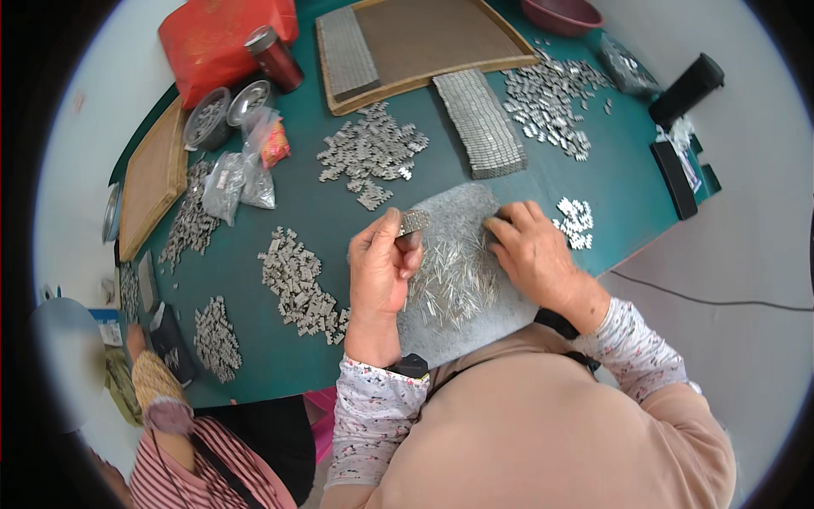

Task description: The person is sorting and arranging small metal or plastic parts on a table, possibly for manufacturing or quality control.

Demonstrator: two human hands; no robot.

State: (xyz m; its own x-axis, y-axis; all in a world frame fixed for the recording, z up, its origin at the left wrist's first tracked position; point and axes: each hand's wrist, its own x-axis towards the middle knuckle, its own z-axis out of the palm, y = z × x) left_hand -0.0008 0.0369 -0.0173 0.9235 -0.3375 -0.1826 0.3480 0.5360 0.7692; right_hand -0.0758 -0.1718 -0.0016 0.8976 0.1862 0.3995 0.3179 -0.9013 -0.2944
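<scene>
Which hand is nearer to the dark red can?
Left. The left hand lies below the dark red can; the right hand lies farther off to the right.

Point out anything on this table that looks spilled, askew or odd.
Nothing stands out. Thin metal pins lie in a loose heap on the grey pad, and small metal pieces sit in scattered piles across the green table.

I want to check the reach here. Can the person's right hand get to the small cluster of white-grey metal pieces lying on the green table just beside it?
Probably yes. The right hand rests on the grey pad, and the small cluster of white-grey metal pieces lies on the green table close to its fingers, with nothing between them.
</scene>
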